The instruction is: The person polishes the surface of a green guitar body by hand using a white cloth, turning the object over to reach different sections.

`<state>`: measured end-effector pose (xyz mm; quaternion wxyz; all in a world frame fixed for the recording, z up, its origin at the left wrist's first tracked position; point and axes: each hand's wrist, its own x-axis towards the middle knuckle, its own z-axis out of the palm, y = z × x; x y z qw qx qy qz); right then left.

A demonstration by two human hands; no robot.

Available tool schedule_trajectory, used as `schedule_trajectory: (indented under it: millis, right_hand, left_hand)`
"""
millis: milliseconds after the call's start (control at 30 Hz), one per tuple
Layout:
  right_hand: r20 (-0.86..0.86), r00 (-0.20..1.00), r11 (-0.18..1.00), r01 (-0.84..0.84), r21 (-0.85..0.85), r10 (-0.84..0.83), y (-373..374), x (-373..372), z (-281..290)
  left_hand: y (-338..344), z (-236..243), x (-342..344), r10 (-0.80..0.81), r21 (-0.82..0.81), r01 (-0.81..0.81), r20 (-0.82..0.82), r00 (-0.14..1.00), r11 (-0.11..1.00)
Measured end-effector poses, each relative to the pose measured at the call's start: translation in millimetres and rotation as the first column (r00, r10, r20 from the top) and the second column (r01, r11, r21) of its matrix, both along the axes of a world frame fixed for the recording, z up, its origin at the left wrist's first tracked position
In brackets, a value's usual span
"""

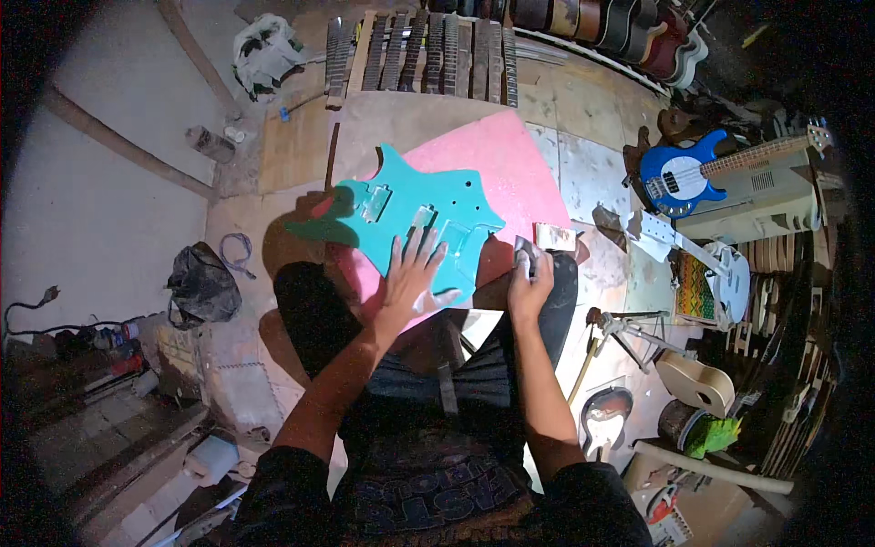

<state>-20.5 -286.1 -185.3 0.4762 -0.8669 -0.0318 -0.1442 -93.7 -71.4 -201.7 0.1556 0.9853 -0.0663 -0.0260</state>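
Teal paint covers the guitar body [381, 207], which lies flat across a pink sheet [519, 169] in front of the person; clock positions are read from the body's middle. Its horn points to 11, a blunt corner to 3, and its long tip to 9, where shadow makes the outline hard to follow. The left hand [415, 278] lies at 6, palm down, fingers spread over the surface and thumb stretched toward the lower edge. At 4, just off the body's edge, the right hand [530, 284] pinches what looks like a dark grey pad [523, 247] between thumb and fingers; a narrow gap parts it from the teal. Near that hand, at 3, sits a cream block [555, 238] by the sheet's edge. Uncovered pink spreads widest from 12 to 2, giving open room along that side. Farther off, a row of guitar necks [424, 59] lies at 12, and a blue bass [676, 178] at 2, both well apart from the hands.
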Motion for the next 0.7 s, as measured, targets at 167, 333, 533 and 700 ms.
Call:
schedule_trajectory:
  millis: [167, 333, 533, 700]
  right_hand:
    - [-0.037, 0.998, 0.988, 0.056, 0.144, -0.051, -1, -3, -14]
    - [-0.052, 0.999, 0.985, 0.025, 0.171, -0.016, 5, -1, -13]
    - [-0.055, 0.998, 0.981, 0.013, 0.195, -0.002, 1, 1, -14]
    - [-0.01, 0.999, 0.991, -0.04, 0.124, 0.041, 3, 1, -18]
  left_hand:
    - [-29, -1, 18, 0.215, 0.039, -0.218, 0.073, 0.974, 0.975]
    - [-53, 2, 34, 0.285, 0.04, -0.288, 0.063, 0.957, 0.957]
    - [-37, 5, 11, 0.133, -0.013, -0.133, 0.144, 0.981, 0.991]
    - [-31, -2, 13, 0.327, 0.045, -0.339, 0.175, 0.929, 0.94]
